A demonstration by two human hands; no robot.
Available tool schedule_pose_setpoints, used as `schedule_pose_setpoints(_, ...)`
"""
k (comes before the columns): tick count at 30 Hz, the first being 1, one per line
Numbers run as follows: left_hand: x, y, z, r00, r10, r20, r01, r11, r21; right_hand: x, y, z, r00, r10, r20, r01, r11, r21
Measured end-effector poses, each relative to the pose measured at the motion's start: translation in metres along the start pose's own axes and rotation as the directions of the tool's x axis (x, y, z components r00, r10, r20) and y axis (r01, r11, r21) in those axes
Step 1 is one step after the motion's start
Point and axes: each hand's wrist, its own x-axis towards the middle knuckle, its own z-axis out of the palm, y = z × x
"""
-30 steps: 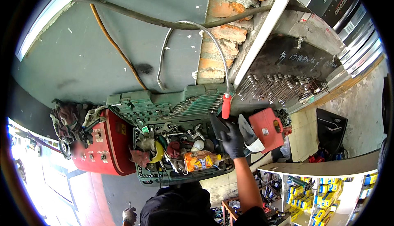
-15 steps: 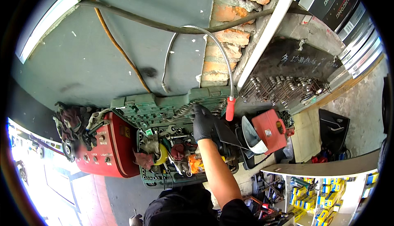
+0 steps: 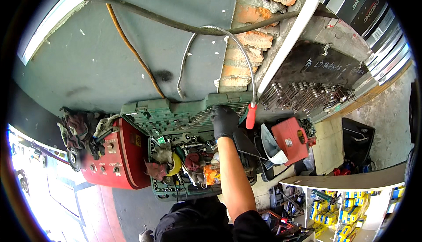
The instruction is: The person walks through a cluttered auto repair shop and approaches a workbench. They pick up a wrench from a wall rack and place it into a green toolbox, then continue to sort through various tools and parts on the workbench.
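My right hand (image 3: 224, 121), in a black glove, reaches up to the raised lid of a green tool case (image 3: 145, 111). Its fingers are curled at the row of combination wrenches (image 3: 196, 120) clipped in the lid. The hand covers part of that row, and what lies inside the fingers is hidden. Below, the case's lower half holds loose wrenches (image 3: 184, 139), sockets, a dark red rag (image 3: 192, 162), a yellow round thing (image 3: 175, 165) and an orange packet (image 3: 212, 174). My left hand does not show.
A red-handled flexible metal tool (image 3: 251, 116) hangs beside the lid. Left stands a red machine (image 3: 127, 154) with dirty gloves (image 3: 79, 127) on top. To the right are a red plastic case (image 3: 290, 141), hanging metal tools (image 3: 307, 94) and a shelf with yellow-blue boxes (image 3: 327, 215).
My right hand has shifted slightly right and up along the wrench row, and its fingers look more curled. The whole view has moved a little.
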Motion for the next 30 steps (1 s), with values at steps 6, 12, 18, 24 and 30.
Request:
schedule_pose_setpoints(6, -0.074, 0.068, 0.039, 0.991, 0.112, -0.077, -0.106, 0.991, 0.086, -0.01, -0.039, -0.003, 0.976, 0.173, 0.132, -0.188, 0.975, 0.115)
schedule_pose_setpoints(12, -0.056, 0.068, 0.046, 0.967, 0.219, -0.127, -0.215, 0.975, 0.046, -0.017, -0.038, 0.009, 0.962, 0.247, 0.121, -0.269, 0.935, 0.231)
schedule_pose_setpoints(18, -0.019, 0.036, 0.018, 0.996, 0.046, -0.08, -0.051, 0.997, -0.065, -0.031, -0.044, 0.012, 0.949, 0.245, 0.2, -0.3, 0.896, 0.327)
schedule_pose_setpoints(24, -0.055, 0.042, 0.024, 0.986, 0.144, -0.08, -0.14, 0.989, 0.044, -0.033, -0.03, -0.009, 0.95, 0.194, 0.243, -0.268, 0.907, 0.326)
schedule_pose_setpoints(30, -0.055, 0.038, 0.025, 0.987, 0.156, -0.047, -0.155, 0.987, 0.033, -0.054, -0.05, -0.024, 0.943, 0.216, 0.253, -0.291, 0.904, 0.314)
